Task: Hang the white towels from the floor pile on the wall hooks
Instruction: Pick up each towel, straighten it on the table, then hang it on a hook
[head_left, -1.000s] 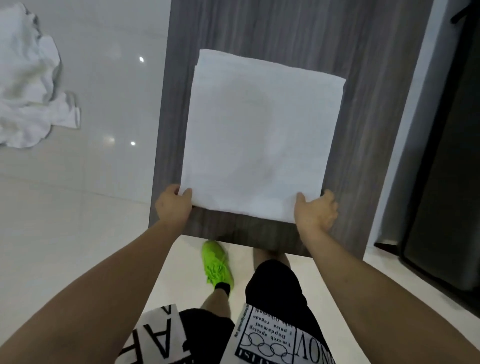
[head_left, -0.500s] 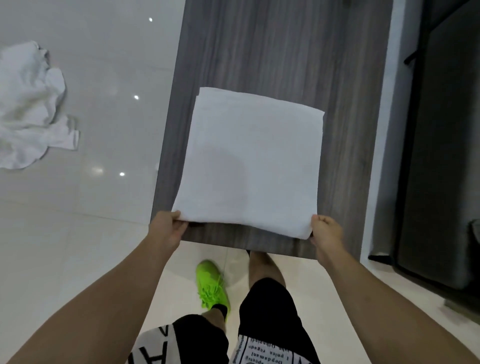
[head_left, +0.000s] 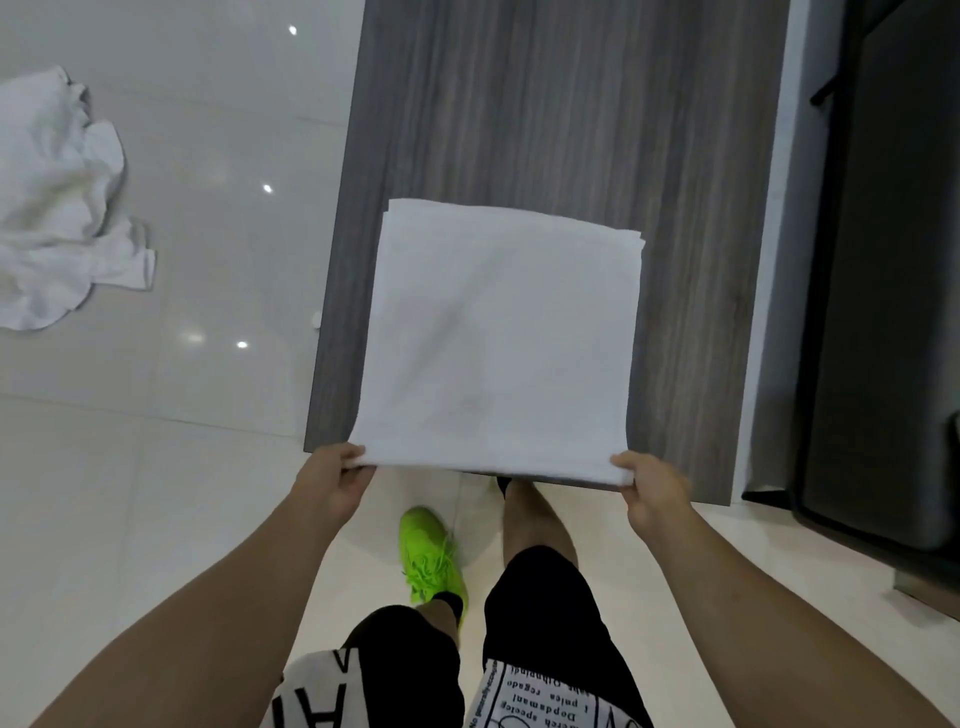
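Observation:
A folded white towel lies flat on the grey wood-grain table, its near edge at the table's front edge. My left hand pinches the towel's near left corner. My right hand pinches the near right corner. A crumpled pile of white towels sits on the glossy floor at the far left. No wall hooks are in view.
A dark cabinet or door stands to the right of the table. The white tiled floor spreads to the left. My legs and a green shoe are below the table's front edge.
The towel has slid toward me along the table, both hands drawing its near corners back to the front edge. The view has tilted, showing more table beyond the towel.

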